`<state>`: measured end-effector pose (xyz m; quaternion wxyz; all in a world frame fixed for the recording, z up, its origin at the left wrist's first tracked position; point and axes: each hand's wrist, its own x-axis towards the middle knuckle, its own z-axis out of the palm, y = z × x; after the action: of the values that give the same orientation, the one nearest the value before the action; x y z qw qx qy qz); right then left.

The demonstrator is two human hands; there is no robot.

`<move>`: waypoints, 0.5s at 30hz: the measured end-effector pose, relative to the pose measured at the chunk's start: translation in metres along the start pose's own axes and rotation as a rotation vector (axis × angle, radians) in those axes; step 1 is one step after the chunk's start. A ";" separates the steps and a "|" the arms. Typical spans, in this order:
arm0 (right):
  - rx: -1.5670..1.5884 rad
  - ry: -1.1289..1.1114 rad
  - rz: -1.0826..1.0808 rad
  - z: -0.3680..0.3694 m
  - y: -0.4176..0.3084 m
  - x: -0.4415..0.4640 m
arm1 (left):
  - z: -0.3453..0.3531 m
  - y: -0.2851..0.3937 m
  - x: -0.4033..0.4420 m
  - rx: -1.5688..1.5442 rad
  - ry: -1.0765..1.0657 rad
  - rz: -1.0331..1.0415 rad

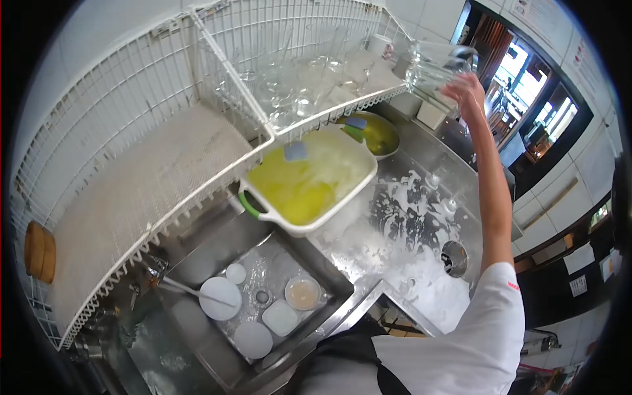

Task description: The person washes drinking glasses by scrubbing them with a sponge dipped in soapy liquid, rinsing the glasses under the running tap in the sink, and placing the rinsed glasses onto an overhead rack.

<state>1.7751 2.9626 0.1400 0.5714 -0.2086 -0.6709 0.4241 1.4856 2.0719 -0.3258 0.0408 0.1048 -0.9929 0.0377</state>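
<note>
My right hand (466, 95) is stretched up at the upper right, its fingers bent against clear glassware (431, 66), which looks like a drinking glass on its side. Part of the grip is blurred. My left hand is out of view. Left of the right hand, several clear glasses (303, 82) and a white cup (379, 45) stand on the white wire rack (270, 135). Below the rack, a white tub (309, 227) holds yellowish soapy water with a blue sponge (295, 151) in it.
A metal bowl (388, 141) with a green-and-blue sponge (355, 125) sits behind the tub. Foam covers the steel counter (388, 253) around a round drain (454, 258). Several white dishes (253, 340) lie in the sink (197, 283). Small glasses (449, 205) stand by the counter's right edge.
</note>
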 end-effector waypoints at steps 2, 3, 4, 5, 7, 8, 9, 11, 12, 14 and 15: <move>-0.206 -0.038 0.027 0.001 0.004 0.062 | -0.092 0.160 -0.026 0.010 0.004 -0.020; -0.384 0.016 0.064 0.018 0.001 0.086 | -0.127 0.220 -0.037 0.017 0.003 -0.032; -0.511 -0.049 0.042 0.025 0.006 0.108 | -0.156 0.270 -0.046 0.023 0.005 -0.045; -0.637 -0.116 0.021 0.031 0.012 0.129 | -0.179 0.309 -0.054 0.031 0.005 -0.059; -0.795 -0.177 0.094 0.050 0.035 0.171 | -0.207 0.361 -0.064 0.032 0.008 -0.089; -0.955 -0.227 0.175 0.061 0.044 0.185 | -0.217 0.381 -0.066 0.042 0.017 -0.109; -0.948 -0.227 0.164 0.069 0.054 0.196 | -0.226 0.398 -0.067 0.052 0.026 -0.128; -0.903 -0.300 0.281 0.080 0.073 0.209 | -0.237 0.420 -0.068 0.081 0.045 -0.159; -0.896 -0.303 0.277 0.077 0.088 0.217 | -0.230 0.414 -0.066 0.080 0.048 -0.167; -0.819 -0.536 0.224 0.068 0.120 0.229 | -0.164 0.333 -0.061 0.121 0.057 -0.200; -0.816 -0.545 0.222 0.069 0.122 0.233 | -0.112 0.264 -0.059 0.143 0.059 -0.218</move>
<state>1.6241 3.1851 0.1799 0.1988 -0.3666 -0.8807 0.2245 1.4952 2.3512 -0.2375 0.0665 0.2136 -0.9688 0.1067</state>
